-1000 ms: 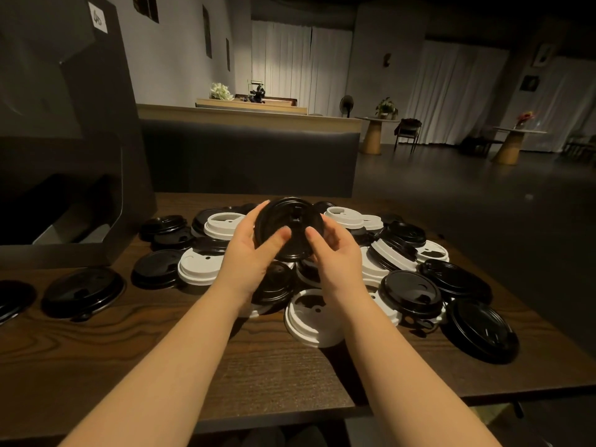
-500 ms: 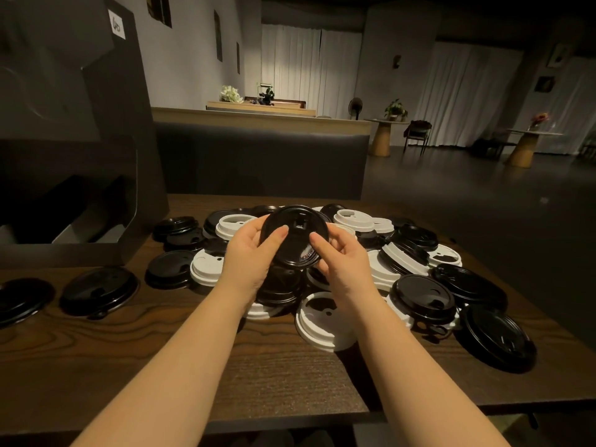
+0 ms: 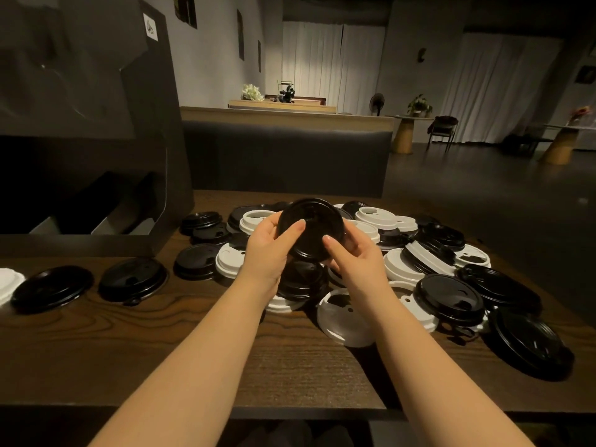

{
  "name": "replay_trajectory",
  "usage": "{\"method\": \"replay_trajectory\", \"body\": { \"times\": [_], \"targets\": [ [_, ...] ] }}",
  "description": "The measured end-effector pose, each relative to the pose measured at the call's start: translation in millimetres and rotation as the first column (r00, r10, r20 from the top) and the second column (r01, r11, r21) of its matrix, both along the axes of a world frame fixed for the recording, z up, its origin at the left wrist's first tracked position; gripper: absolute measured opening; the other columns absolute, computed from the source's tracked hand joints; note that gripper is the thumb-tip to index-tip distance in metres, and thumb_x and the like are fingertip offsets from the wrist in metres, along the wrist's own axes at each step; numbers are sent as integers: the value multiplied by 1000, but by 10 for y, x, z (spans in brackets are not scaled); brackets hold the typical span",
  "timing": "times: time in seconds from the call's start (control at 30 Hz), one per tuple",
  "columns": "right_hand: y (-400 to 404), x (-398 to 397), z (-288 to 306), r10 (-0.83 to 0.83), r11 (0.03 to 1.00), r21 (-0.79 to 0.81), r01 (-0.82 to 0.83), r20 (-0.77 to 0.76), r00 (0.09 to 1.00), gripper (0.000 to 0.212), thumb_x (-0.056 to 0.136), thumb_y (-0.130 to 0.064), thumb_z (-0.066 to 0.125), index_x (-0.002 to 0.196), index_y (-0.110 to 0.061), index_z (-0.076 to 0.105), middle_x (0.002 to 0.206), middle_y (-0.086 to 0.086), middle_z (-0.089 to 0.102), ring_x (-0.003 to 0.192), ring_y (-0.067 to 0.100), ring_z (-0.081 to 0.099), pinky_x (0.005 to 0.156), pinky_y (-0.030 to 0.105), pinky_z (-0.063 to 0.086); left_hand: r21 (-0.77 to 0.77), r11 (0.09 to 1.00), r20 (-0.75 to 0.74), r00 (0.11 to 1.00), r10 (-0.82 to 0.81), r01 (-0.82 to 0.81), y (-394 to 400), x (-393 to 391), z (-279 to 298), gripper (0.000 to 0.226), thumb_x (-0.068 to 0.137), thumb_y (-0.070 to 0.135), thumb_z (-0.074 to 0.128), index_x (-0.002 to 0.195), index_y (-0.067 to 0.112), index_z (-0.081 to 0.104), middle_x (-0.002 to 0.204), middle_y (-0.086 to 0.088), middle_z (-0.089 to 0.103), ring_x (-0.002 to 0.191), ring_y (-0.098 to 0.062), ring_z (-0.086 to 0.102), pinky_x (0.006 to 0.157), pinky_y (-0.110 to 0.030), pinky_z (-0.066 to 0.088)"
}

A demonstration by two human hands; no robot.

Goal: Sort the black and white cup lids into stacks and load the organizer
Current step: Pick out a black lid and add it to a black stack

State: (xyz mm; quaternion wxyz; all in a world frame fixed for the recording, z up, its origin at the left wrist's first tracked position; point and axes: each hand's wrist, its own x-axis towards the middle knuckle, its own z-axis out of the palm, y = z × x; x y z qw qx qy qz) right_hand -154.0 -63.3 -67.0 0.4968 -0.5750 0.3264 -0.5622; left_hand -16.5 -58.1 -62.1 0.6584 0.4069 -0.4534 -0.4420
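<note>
Hands meet at the centre of the view, both gripping 1 black lid point(image 3: 311, 229) tilted up above the pile. The left hand point(image 3: 269, 250) curls round its 9 o'clock edge, thumb laid across the face; the right hand point(image 3: 356, 253) takes the 3 o'clock edge, its thumb also on the face — fingers behind, out of sight.

Directly under the held lid sits a short stack of black lids point(image 3: 301, 280), resting on the wooden table point(image 3: 161, 343). Around it spreads the mixed pile of black and white lids point(image 3: 429, 256), running from 11 o'clock to 4 o'clock of the hands. A white lid lying upside down point(image 3: 346, 314) is at 5 o'clock, just beside the right wrist. A large black lid point(image 3: 529, 343) lies at the pile's 4 o'clock edge, near the table's right side.

At 9 o'clock, well apart from the pile, 2 black lids point(image 3: 134, 279) lie flat side by side, with the edge of a white lid point(image 3: 8, 283) at the frame's left border.

The dark organizer point(image 3: 96, 124) stands at 10 o'clock on the table, its slanted compartments open toward the viewer; whether they hold anything cannot be told in the dim light.
</note>
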Motion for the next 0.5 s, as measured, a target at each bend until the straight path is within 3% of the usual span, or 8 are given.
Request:
{"method": "replay_trajectory", "body": {
  "times": [0.1, 0.2, 0.27, 0.4, 0.5],
  "targets": [
    [-14, 0, -8, 66, 993, 90, -77, 120, 991, 41, 88, -9, 61, 124, -23, 47, 106, 3, 69, 98, 10, 67, 77, 18, 55, 23, 999, -114, 993, -28, 31, -7, 3, 8, 16, 93, 14, 58, 108, 17, 60, 104, -4, 70, 106, -21, 65, 87, -34, 53],
    [-3, 13, -19, 12, 999, 48, -12, -7, 1000, 32, 90, -8, 60, 120, -18, 54, 105, 1, 69, 102, 14, 66, 77, 19, 55, 42, 994, -176, 980, -96, 105, 2, 3, 10, 23, 91, 12, 60, 114, 14, 58, 104, -5, 69, 102, -19, 66, 81, -29, 53],
    [-1, 6, -22, 1, 1000, 20, -1, -11, 1000, 30, 92, -6, 56, 120, -16, 58, 105, 0, 70, 101, 12, 66, 78, 20, 55, 41, 994, -156, 983, -94, 102, 3, -4, 3, 26, 90, 14, 61, 115, 11, 58, 101, -6, 70, 101, -21, 66, 83, -32, 54],
    [-38, -57, -21, 51, 997, 59, -48, -49, 997, 32, 93, -4, 53, 123, -12, 59, 110, 6, 68, 102, 14, 65, 75, 21, 55, 25, 1000, -45, 999, -5, 6, -6, -18, -6, 52, 75, 47, 73, 117, 18, 63, 114, -4, 69, 113, -21, 62, 99, -42, 48],
    [-61, -63, -32, 53, 991, 122, -52, -7, 999, 41, 92, -3, 55, 132, -13, 53, 118, 8, 65, 110, 19, 63, 83, 30, 56, 51, 999, 7, 1000, 18, -18, -27, -38, -33, 19, 87, 31, 66, 104, 23, 68, 103, -2, 74, 104, -19, 68, 97, -45, 51]
  ]
}}
